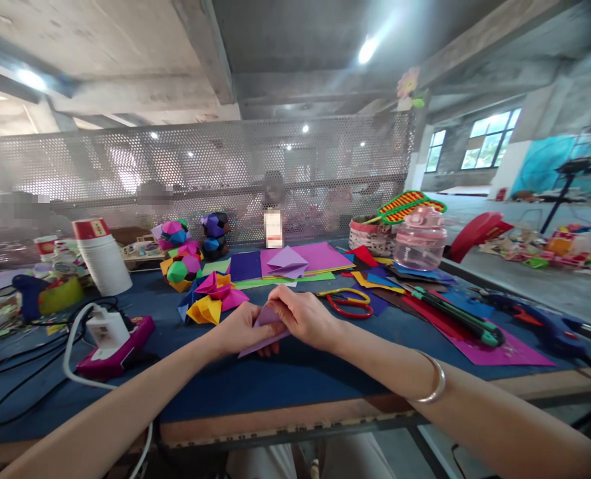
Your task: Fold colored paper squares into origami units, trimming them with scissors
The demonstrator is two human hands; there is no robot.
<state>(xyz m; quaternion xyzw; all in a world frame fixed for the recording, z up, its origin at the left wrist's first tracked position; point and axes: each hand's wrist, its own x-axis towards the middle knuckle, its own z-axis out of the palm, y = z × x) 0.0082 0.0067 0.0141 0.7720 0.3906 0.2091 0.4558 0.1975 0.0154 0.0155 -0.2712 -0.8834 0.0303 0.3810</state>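
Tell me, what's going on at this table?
A person's left hand and right hand meet around a lilac paper, held above the table. A folded lilac piece sits beyond on stacked sheets. The scissors, cutter and glue gun lie to the right, out of both hands.

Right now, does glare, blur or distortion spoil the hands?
Head view: a ceiling light streaks with glare, away from the left hand and right hand; head view: background past the mesh screen is hazy; head view: forearms look stretched toward the corners, but the held lavender paper reads clearly.
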